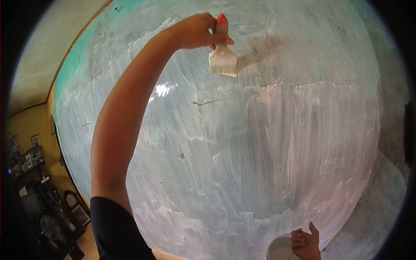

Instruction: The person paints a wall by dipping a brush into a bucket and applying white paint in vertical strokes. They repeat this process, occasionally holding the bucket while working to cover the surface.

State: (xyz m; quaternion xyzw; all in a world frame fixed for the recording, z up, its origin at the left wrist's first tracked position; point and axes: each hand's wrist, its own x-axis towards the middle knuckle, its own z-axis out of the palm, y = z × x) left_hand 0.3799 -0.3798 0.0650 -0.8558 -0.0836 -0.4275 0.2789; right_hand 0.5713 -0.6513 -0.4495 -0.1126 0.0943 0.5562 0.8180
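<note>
High on the wall, my left hand [201, 32] is closed around the handle of a wide paintbrush [223, 58]. The handle has a red tip pointing up, and the pale bristles hang down close to the wall [277, 143]. Streaky whitish paint covers much of that surface. Low at the right, my right hand [307, 243] has its fingers curled around the thin handle of a paint bucket [269, 248], with the thumb raised. Pale liquid shows inside the bucket, whose lower part is cut off by the frame.
A nail [197, 103] sticks out of the wall below the brush, and another nail [117, 8] is at upper left. Cracked grey plaster [299, 60] lies right of the brush. At far left stand dark shelves [37, 199] with a fan [53, 227] and picture frames.
</note>
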